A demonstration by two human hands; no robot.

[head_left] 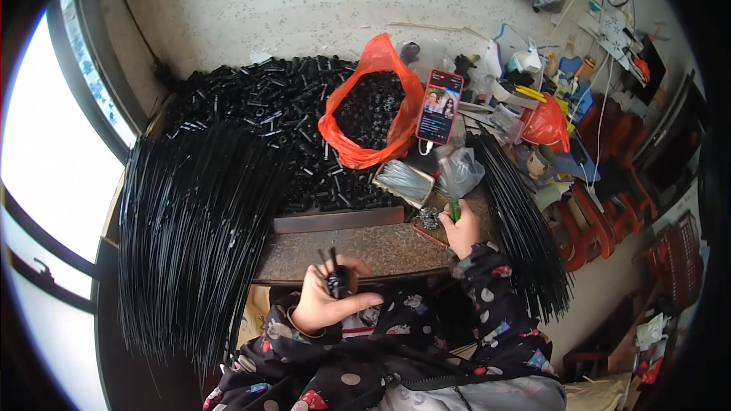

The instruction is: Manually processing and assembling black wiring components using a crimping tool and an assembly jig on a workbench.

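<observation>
My left hand (324, 295) is closed round a short black cylindrical part (338, 281), held upright just in front of the table's near edge. Dark thin ends stick up out of that part. Over the table's right side, my right hand (461, 233) grips a tool with a green handle (454, 210); I cannot make out its kind. Close beside its fingers lies a small heap of metal pieces (429, 218). A box of thin pale strips (405, 182) sits just beyond the heap.
Black tubular parts (259, 95) are piled across the back. Long thin black rods (194, 243) overhang the left edge, and another bundle (521, 221) the right. An orange bag (347, 154) holds small dark pieces. A lit phone (439, 106) stands beside it. Clutter (544, 122) fills the far right.
</observation>
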